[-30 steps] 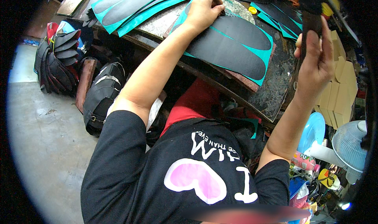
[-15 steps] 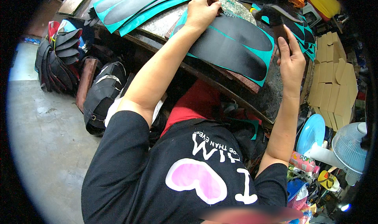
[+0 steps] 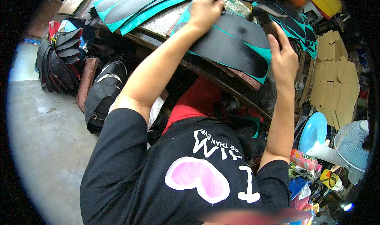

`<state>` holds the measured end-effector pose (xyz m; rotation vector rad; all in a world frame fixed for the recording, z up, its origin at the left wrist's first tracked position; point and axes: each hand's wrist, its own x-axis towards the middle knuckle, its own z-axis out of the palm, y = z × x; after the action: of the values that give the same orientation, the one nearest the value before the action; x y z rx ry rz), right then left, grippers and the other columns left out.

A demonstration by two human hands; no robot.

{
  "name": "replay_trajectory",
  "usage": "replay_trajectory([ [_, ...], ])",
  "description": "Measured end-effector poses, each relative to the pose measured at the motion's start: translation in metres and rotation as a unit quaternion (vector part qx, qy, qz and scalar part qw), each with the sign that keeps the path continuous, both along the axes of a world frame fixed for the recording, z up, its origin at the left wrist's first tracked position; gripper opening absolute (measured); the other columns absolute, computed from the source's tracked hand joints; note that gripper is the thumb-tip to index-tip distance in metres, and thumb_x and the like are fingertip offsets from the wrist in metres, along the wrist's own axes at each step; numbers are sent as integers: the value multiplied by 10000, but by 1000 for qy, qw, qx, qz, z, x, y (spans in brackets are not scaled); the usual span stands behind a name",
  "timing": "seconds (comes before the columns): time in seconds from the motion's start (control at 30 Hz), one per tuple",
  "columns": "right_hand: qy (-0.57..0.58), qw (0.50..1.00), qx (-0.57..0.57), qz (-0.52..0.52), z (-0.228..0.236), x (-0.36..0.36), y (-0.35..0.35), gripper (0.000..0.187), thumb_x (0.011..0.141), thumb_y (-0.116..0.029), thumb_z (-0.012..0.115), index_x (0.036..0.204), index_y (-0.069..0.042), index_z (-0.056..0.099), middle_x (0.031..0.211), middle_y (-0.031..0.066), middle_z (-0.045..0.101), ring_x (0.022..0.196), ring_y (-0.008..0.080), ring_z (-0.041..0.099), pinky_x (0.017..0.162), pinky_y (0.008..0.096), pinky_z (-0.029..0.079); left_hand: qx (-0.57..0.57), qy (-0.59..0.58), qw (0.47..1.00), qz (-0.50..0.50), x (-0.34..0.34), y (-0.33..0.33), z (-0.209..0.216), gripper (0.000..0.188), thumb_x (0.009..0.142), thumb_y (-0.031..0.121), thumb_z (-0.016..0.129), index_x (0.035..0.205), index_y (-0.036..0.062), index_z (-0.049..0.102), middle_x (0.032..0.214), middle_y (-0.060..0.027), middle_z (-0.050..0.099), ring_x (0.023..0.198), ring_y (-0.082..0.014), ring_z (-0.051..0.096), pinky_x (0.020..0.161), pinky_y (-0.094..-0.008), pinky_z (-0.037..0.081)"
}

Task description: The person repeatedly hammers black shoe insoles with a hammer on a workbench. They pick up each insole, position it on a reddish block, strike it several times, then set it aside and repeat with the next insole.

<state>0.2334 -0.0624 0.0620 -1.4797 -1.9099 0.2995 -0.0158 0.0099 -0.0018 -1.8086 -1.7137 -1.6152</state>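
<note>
In front of me lies a teal sheet bearing black sole shapes (image 3: 225, 41), on a brownish board (image 3: 246, 77) at the bench's front edge. My left hand (image 3: 204, 14) is closed round a short dark punch-like tool at the sheet's far edge; its lower end is hidden by my fingers. Small dots run along the sheet beside it. My right hand (image 3: 284, 60) grips the dark handle of a hammer (image 3: 264, 20), raised near the sheet's right side. The hammer's head is smeared by motion.
More teal-backed black sheets (image 3: 134, 5) lie at the bench's far left, others (image 3: 293, 25) at the right. Below left stands a bundle of black sole pieces (image 3: 59, 62) near a black bag (image 3: 102, 96). Flattened cardboard boxes (image 3: 334, 78) and a fan (image 3: 352, 148) are at the right.
My right hand and the hammer have shifted left and slightly down, closer to the sheet. My left hand stays at the sheet's far edge, now a little blurred.
</note>
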Motion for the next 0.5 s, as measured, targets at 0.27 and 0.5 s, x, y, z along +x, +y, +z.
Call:
replay_trajectory([
  [0.27,265,939,-216,33,-18,63,-49,323,948,-270,662,1115,-5,585,837,43,652,548,59,504,497,215,410,-90,-171,981,16,-31,-18,24,268,880,252,691,909,-14,673,823,-163,713,755,-253,696,684,-364,519],
  [0.5,324,916,-224,73,-18,44,-100,358,932,-225,691,1165,16,567,888,33,601,571,65,515,514,210,437,-217,-293,920,-142,-47,-88,15,158,885,154,673,938,7,649,891,-79,725,866,-137,669,836,-282,501],
])
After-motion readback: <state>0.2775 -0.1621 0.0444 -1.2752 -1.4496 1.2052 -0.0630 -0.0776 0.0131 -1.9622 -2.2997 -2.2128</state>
